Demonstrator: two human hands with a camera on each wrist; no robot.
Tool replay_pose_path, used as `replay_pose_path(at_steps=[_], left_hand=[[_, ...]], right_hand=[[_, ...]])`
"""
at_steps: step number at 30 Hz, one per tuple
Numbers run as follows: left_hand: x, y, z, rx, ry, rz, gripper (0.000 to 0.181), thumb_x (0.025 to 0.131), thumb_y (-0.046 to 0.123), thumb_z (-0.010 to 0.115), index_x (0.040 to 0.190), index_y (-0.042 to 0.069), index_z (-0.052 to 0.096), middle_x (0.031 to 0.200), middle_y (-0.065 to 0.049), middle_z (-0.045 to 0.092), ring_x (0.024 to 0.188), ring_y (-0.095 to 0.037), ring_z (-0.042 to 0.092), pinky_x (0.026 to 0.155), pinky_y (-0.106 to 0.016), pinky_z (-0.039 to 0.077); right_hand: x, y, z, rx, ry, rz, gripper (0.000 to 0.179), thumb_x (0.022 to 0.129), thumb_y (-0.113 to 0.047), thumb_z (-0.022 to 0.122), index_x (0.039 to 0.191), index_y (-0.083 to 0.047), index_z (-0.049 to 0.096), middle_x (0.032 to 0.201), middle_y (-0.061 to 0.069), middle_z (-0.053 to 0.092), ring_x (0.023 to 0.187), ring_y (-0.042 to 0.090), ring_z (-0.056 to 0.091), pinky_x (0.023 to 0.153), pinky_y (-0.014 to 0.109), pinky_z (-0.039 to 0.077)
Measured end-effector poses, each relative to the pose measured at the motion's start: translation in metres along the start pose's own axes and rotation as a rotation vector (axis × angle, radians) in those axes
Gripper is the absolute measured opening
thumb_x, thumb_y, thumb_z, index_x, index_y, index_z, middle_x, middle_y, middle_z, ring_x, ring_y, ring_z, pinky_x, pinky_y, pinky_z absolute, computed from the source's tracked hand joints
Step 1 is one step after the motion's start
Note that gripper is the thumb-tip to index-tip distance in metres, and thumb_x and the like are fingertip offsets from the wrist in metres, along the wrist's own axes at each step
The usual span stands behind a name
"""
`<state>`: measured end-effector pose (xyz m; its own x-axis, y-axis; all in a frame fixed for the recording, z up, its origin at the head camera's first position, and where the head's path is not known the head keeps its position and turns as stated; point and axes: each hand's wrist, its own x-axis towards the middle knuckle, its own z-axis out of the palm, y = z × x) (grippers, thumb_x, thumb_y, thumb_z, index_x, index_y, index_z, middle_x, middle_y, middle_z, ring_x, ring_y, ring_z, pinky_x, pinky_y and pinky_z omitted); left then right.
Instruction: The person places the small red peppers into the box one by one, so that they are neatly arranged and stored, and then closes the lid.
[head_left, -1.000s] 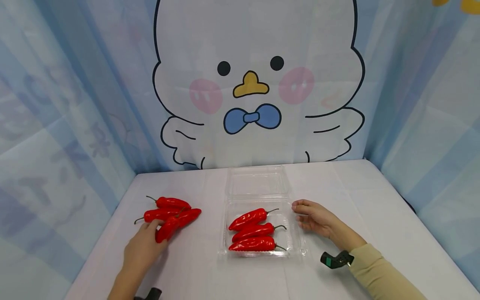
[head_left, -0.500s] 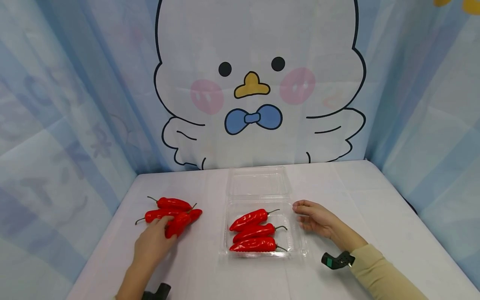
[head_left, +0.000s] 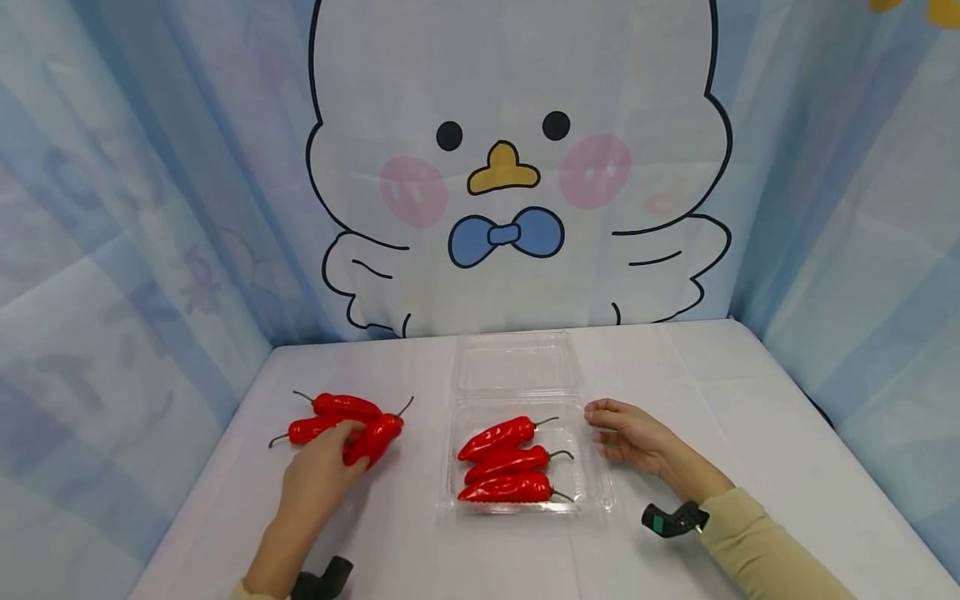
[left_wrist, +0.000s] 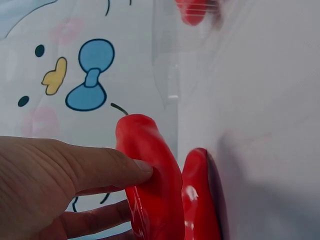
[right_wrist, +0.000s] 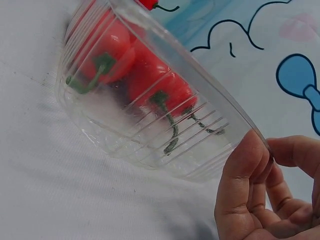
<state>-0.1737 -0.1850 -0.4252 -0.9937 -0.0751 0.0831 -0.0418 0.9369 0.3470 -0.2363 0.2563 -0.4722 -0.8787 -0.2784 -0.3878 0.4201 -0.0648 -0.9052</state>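
Observation:
My left hand (head_left: 321,477) pinches a red chili pepper (head_left: 381,433) between thumb and fingers, its green stem pointing away to the right. In the left wrist view the thumb presses the side of this pepper (left_wrist: 150,172), and another red pepper (left_wrist: 198,197) shows just behind it. Two more peppers, an upper one (head_left: 345,405) and a lower one (head_left: 306,430), lie beside that hand. Three peppers rest in a clear plastic clamshell box (head_left: 585,492). My right hand (head_left: 630,435) pinches the box's right rim (right_wrist: 252,125) with thumb and fingertips.
The box's clear lid (head_left: 516,367) lies folded back toward the rear edge of the white-covered table (head_left: 405,550). A cartoon-printed curtain (head_left: 502,292) stands right behind the table, with blue curtains at both sides.
My left hand has moved right and slightly away with the pepper, whose stem end has swung out to the right. The right hand and the box have stayed put.

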Motion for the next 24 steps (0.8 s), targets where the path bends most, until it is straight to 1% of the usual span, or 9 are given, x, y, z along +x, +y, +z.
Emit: replay_pose_path(at_steps=[6,11,19,24], left_hand=[[-0.001,0.011,-0.001,-0.019,0.025,0.017,0.062,0.076,0.016,0.091,0.131,0.006,0.065,0.117,-0.017,0.073,0.102,-0.035,0.069,0.08,-0.052,0.063],[-0.001,0.019,-0.003,-0.03,0.016,0.04,0.061,0.076,0.016,0.091,0.131,0.008,0.066,0.118,-0.015,0.073,0.103,-0.034,0.069,0.081,-0.051,0.063],[0.0,0.03,0.001,-0.037,0.019,0.074,0.06,0.076,0.018,0.092,0.131,0.012,0.068,0.119,-0.012,0.073,0.104,-0.032,0.069,0.083,-0.051,0.063],[0.0,0.04,0.004,-0.071,-0.007,0.099,0.056,0.076,0.019,0.092,0.127,0.015,0.07,0.118,-0.009,0.074,0.101,-0.029,0.069,0.083,-0.05,0.063]], right_hand=[[0.0,-0.001,0.0,0.004,0.005,0.008,0.024,0.104,-0.018,0.061,0.124,-0.007,0.051,0.102,0.0,0.057,0.079,0.009,0.058,0.067,0.021,0.059],[0.0,-0.003,0.002,0.002,0.011,0.017,0.024,0.104,-0.018,0.061,0.124,-0.007,0.051,0.102,0.0,0.057,0.08,0.01,0.058,0.068,0.021,0.059],[-0.001,-0.005,0.003,0.001,0.023,0.027,0.026,0.104,-0.019,0.062,0.124,-0.007,0.051,0.103,0.001,0.057,0.079,0.01,0.058,0.068,0.02,0.059],[-0.001,-0.004,0.003,0.005,0.031,0.031,0.026,0.104,-0.019,0.062,0.125,-0.007,0.051,0.101,0.001,0.057,0.079,0.01,0.058,0.068,0.021,0.059]])
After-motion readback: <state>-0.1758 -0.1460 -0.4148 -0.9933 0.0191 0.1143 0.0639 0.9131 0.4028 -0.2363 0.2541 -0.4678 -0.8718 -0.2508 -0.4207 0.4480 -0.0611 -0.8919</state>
